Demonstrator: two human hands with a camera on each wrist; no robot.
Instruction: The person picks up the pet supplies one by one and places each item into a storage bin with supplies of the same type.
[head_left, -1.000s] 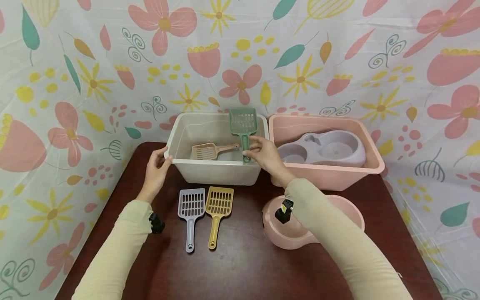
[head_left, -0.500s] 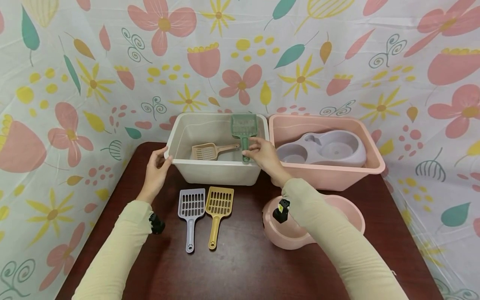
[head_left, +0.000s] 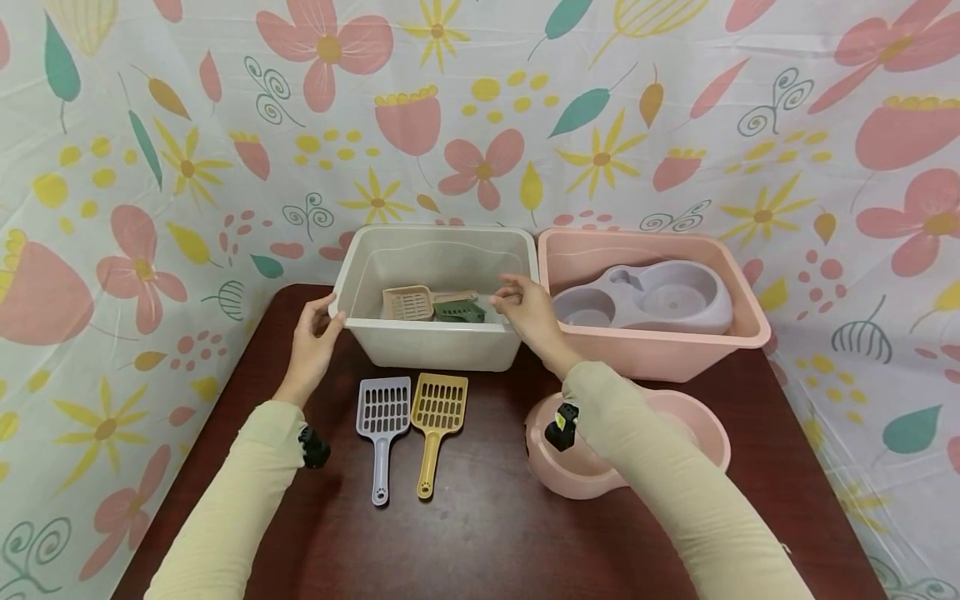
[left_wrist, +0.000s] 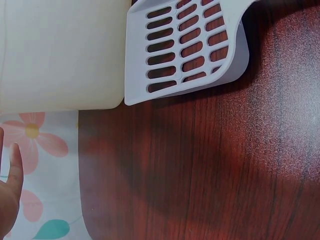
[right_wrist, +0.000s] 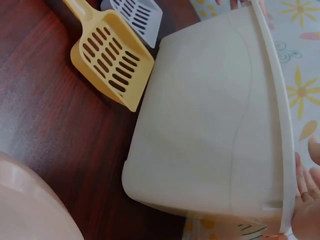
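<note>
A white litter box [head_left: 435, 346] stands on the table; inside lie a beige litter scoop [head_left: 408, 303] and a green litter scoop [head_left: 459, 312], partly hidden by the front wall. My left hand [head_left: 311, 340] holds the box's rim at its left front corner. Over the box's right end is my right hand [head_left: 531, 315], holding nothing, with its fingers loosely bent. A lavender litter scoop [head_left: 382, 433] and a yellow litter scoop [head_left: 437, 429] lie side by side in front of the box. In the right wrist view, the right hand [right_wrist: 307, 195] shows beside the box's rim.
Right of the white box is a pink litter box [head_left: 652, 354] with a lavender double pet bowl [head_left: 678, 296] in it. A pink double pet bowl [head_left: 577, 475] rests on the dark wooden table [head_left: 480, 542] under my right forearm. A flowered cloth [head_left: 480, 100] hangs behind.
The green scoop went down into the white box, and my right hand let go of it. It now lies beside the beige scoop. My left hand stayed at the corner.
</note>
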